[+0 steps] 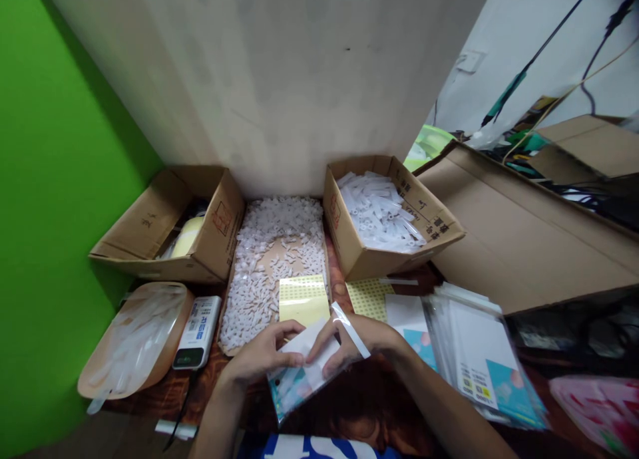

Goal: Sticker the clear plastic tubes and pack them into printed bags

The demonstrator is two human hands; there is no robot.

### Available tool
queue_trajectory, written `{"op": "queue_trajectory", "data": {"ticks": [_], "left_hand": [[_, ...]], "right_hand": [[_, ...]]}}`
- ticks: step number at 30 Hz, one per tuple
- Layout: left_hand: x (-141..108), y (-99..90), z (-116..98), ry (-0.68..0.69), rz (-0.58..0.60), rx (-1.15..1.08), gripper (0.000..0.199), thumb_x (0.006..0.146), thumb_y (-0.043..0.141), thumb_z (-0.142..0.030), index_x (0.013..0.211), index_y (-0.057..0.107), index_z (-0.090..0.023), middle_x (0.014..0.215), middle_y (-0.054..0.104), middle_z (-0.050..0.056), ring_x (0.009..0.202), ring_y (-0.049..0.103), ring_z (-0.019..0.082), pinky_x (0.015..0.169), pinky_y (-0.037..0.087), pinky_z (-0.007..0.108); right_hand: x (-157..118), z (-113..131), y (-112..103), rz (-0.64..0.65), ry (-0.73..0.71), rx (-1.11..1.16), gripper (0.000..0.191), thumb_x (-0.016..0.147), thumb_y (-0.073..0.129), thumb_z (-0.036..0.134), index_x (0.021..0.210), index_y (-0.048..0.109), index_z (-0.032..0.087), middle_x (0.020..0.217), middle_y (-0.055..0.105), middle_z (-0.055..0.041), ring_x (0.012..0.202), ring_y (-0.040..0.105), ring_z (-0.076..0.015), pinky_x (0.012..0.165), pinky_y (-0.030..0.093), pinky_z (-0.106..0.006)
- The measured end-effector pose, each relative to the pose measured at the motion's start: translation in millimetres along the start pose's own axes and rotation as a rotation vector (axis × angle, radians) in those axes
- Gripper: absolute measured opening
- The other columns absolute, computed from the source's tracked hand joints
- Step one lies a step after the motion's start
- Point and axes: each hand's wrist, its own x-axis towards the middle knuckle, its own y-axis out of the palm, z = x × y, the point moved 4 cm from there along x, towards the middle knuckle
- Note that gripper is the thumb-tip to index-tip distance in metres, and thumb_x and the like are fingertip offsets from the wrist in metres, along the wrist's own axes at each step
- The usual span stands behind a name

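Note:
Between my hands is a clear plastic bag (299,389) with a white and blue printed card in it, tilted over the table's front edge. My left hand (272,352) pinches its upper left side, thumb on top. At the upper right, my right hand (344,342) has its fingers bent on the bag near the pale flap strip (352,331); whether some fingertips are inside the bag I cannot tell. Just beyond the hands lies a yellow sticker sheet (303,299), partly over a shallow tray of small white plastic pieces (252,299).
A carton of white tubes (379,209) stands at back right, another carton (150,229) at back left. On the left are a peach tub (172,332) of clear pieces and a white power bank (198,332). Stacked bagged cards (479,359) and a second sticker sheet (369,298) lie right.

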Motion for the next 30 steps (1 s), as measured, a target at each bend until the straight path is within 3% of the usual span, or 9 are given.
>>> {"op": "queue_trajectory", "data": {"ticks": [4,6,9,12,15,19,25,27,30], "left_hand": [[-1.2,0.4,-3.6,0.036,-0.017,-0.02,0.055,0.067,0.091,-0.047,0.109,0.073,-0.015,0.108,0.073,0.009,0.104,0.065,0.025,0.088,0.047,0.03],[-2.6,-1.5,-7.8,0.041,-0.039,-0.035,0.058,0.069,0.089,-0.049,0.113,0.072,-0.015,0.109,0.074,0.01,0.102,0.066,0.025,0.085,0.049,0.029],[-4.9,-12.7,-16.5,0.056,-0.138,-0.007,0.062,0.069,0.088,-0.051,0.116,0.071,-0.015,0.112,0.075,0.011,0.103,0.068,0.026,0.085,0.051,0.028],[-4.3,-35.5,-20.4,0.051,-0.337,0.09,0.065,0.069,0.085,-0.054,0.118,0.07,-0.014,0.116,0.076,0.013,0.107,0.07,0.029,0.09,0.054,0.033],[2.3,-59.6,-15.6,0.059,-0.558,0.275,0.068,0.069,0.081,-0.056,0.12,0.068,-0.013,0.122,0.075,0.015,0.113,0.07,0.034,0.098,0.055,0.041],[18.0,-70.7,-3.1,0.145,-0.709,0.617,0.059,0.077,0.07,-0.052,0.124,0.067,-0.015,0.13,0.071,0.016,0.123,0.065,0.036,0.107,0.05,0.049],[27.1,-53.0,-16.5,0.399,-0.853,0.938,0.047,0.083,0.065,-0.034,0.126,0.068,-0.015,0.135,0.064,0.019,0.128,0.056,0.04,0.109,0.043,0.062],[26.1,-42.5,-30.4,0.435,-0.813,0.858,0.042,0.088,0.064,-0.038,0.123,0.07,-0.017,0.131,0.067,0.017,0.124,0.059,0.036,0.106,0.047,0.057],[24.0,-17.5,-52.4,0.42,-0.6,0.583,0.041,0.098,0.053,-0.049,0.12,0.072,-0.02,0.112,0.074,0.012,0.096,0.071,0.025,0.09,0.057,0.041]], "right_hand": [[-1.1,-0.7,-2.1,-0.066,-0.063,0.012,0.022,0.081,0.08,0.041,0.085,0.082,0.019,0.072,0.073,-0.0012,0.07,0.067,-0.0174,0.063,0.053,-0.022],[-4.2,-6.4,-9.9,-0.24,-0.099,0.073,0.023,0.083,0.079,0.04,0.089,0.079,0.019,0.072,0.072,-0.0011,0.065,0.065,-0.0156,0.058,0.051,-0.022],[-15.7,-17.4,-26.1,-0.623,-0.198,0.318,0.027,0.087,0.076,0.044,0.093,0.071,0.018,0.07,0.069,0.0,0.052,0.059,-0.013,0.047,0.047,-0.021],[-33.9,-22.3,-36.3,-0.942,-0.328,0.486,0.026,0.089,0.075,0.042,0.095,0.066,0.019,0.069,0.071,-0.0002,0.047,0.058,-0.0117,0.046,0.046,-0.02],[-50.1,-16.6,-36.0,-1.107,-0.386,0.447,0.021,0.092,0.075,0.036,0.098,0.066,0.019,0.07,0.071,-0.0006,0.05,0.061,-0.0112,0.049,0.048,-0.02],[-60.7,-4.1,-28.0,-1.194,-0.433,0.39,0.017,0.095,0.072,0.034,0.101,0.066,0.019,0.073,0.071,-0.0009,0.053,0.063,-0.0114,0.051,0.05,-0.02],[-57.3,13.1,-17.8,-1.186,-0.491,0.437,0.019,0.095,0.071,0.036,0.1,0.065,0.019,0.07,0.071,-0.0015,0.05,0.062,-0.0119,0.047,0.051,-0.021],[-54.8,17.5,-14.6,-1.179,-0.498,0.451,0.019,0.096,0.07,0.036,0.099,0.065,0.018,0.069,0.071,-0.0018,0.05,0.063,-0.012,0.047,0.051,-0.02],[-50.4,21.1,-9.9,-1.145,-0.503,0.463,0.019,0.096,0.07,0.036,0.099,0.064,0.019,0.069,0.072,-0.0018,0.053,0.064,-0.0125,0.048,0.051,-0.019]]}}
